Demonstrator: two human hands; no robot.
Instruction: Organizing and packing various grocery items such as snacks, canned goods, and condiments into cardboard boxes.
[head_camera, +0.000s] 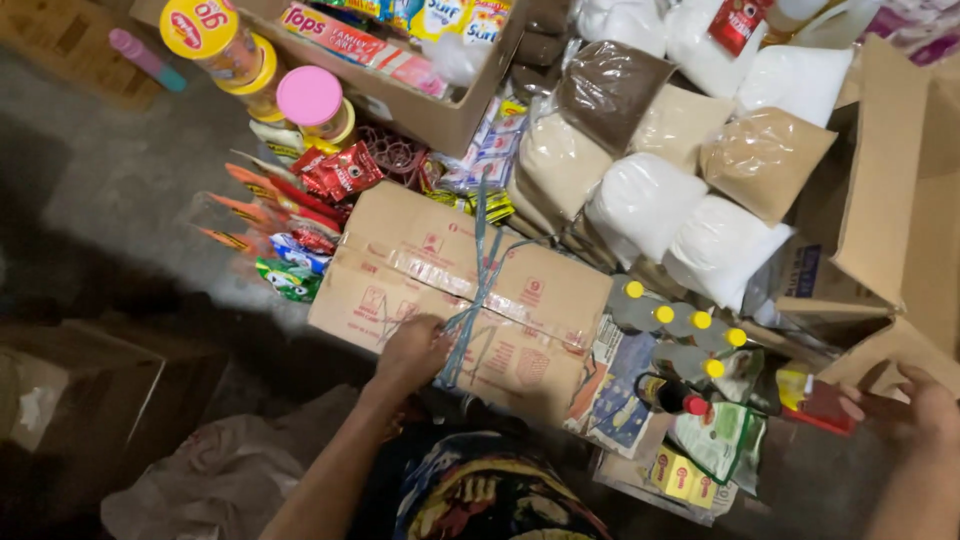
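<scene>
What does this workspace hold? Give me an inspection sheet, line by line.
Surface: grey concrete floor, dim at left.
Job's things: flat brown cardboard box tied crosswise with blue-green plastic string.
Clutter: clear bags of white powder, tan powder and dark brown powder; small bottles with yellow caps; pink-lidded jar; red sachets; open cardboard cartons.
Grippers: left hand rests on the box at the string knot; right hand beside a red packet, grip unclear.
Cables: nothing seen.
Surroundings: crumpled pale sack, lower left.
</scene>
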